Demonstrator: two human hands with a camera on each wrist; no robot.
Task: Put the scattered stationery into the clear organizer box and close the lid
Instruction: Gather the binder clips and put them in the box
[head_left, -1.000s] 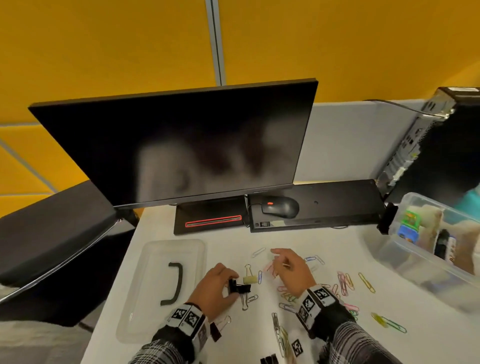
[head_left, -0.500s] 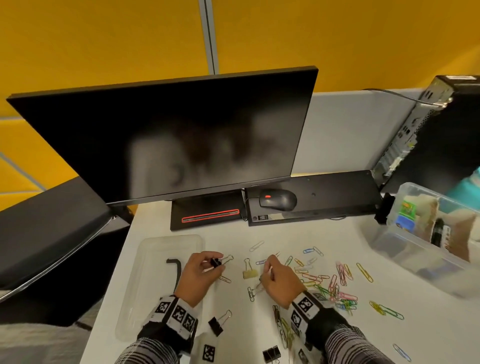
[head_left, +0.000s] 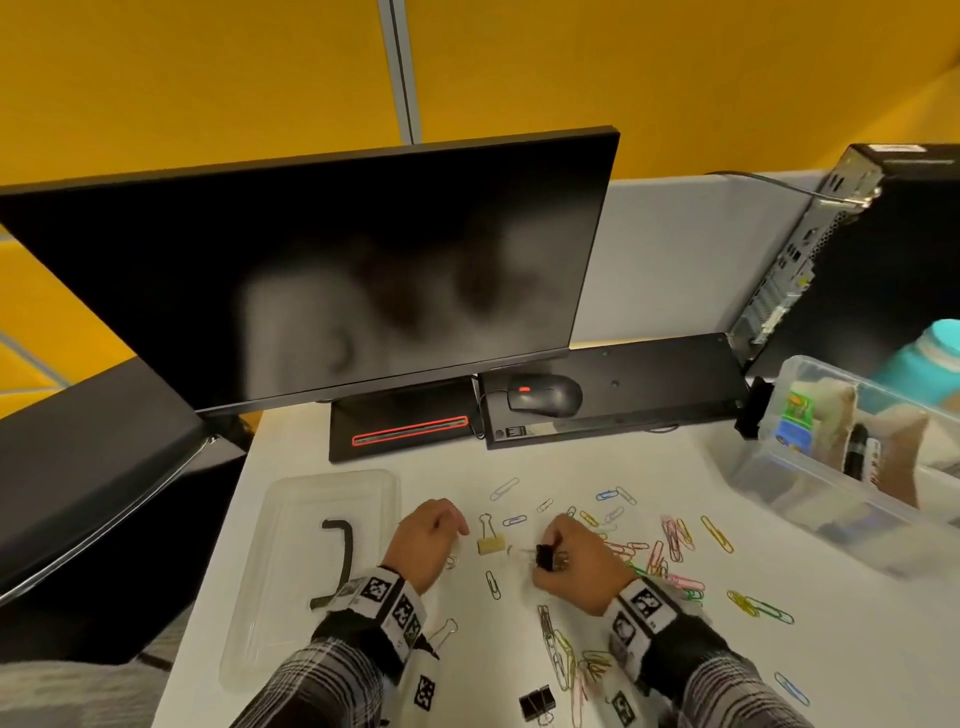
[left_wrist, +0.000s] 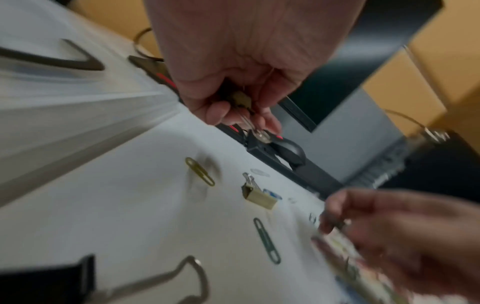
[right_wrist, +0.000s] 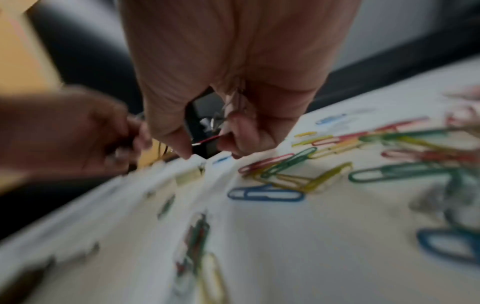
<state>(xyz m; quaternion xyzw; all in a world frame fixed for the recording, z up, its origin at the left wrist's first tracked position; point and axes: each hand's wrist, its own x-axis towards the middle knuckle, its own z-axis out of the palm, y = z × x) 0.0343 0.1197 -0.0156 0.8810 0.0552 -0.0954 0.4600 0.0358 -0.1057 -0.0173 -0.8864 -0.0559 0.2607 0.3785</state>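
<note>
My right hand (head_left: 546, 560) pinches a black binder clip (head_left: 544, 555) just above the white desk (head_left: 597, 467); in the right wrist view that black binder clip (right_wrist: 205, 147) sits between thumb and fingers with a red paper clip. My left hand (head_left: 454, 527) curls round a small yellowish clip (left_wrist: 241, 100) with wire loops. Between the hands lies a gold binder clip (head_left: 491, 543). Coloured paper clips (head_left: 670, 545) are scattered to the right. The clear organizer box (head_left: 810, 467) stands open at far right, holding some items. Its lid (head_left: 291, 623) lies flat at left.
A monitor (head_left: 311, 260), a mouse (head_left: 545, 395) and a black slab (head_left: 665, 379) line the back of the desk. A computer tower (head_left: 857, 260) and a teal bottle (head_left: 924, 358) stand behind the box. More black binder clips (head_left: 537, 702) lie near the front edge.
A black binder clip that my left hand held half a second ago now shows in my right hand. Both hands stay near the gold binder clip.
</note>
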